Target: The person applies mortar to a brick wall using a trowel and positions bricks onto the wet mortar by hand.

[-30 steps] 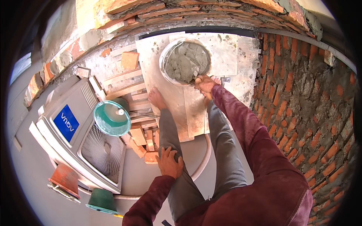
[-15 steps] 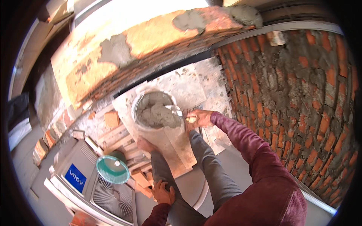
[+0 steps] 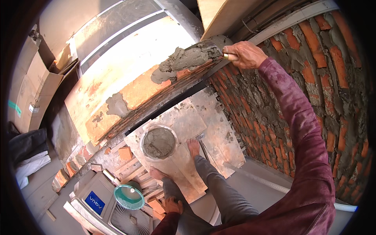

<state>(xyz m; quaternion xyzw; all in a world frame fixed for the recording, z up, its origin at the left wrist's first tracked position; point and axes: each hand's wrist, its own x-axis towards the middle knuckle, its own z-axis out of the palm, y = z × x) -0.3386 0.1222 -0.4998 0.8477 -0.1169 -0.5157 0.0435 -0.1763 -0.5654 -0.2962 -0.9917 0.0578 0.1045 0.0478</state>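
Note:
My right hand (image 3: 246,54) is closed round the pale handle of a trowel (image 3: 230,56), at the far end of the low brick wall (image 3: 147,88). Its blade lies against a thick heap of wet grey mortar (image 3: 188,58) on the wall's top course and is mostly hidden. Thinner mortar patches (image 3: 117,105) cling to bricks farther left. Below the wall, a round bucket (image 3: 174,145) of grey mortar stands on the board platform, in front of my bare feet. My left hand (image 3: 172,205) rests on my left knee, fingers apart, holding nothing.
A rough brick wall (image 3: 274,105) with mortar joints rises on the right. At lower left are a green bucket (image 3: 129,197), a washing machine (image 3: 88,196) and loose bricks (image 3: 156,207). Cardboard boxes (image 3: 33,90) stand at far left. A thin bar (image 3: 204,147) lies beside my right foot.
My right hand has carried the trowel from the mortar bucket up to the wall top, where a fresh heap of mortar now lies. My left hand stays on my knee.

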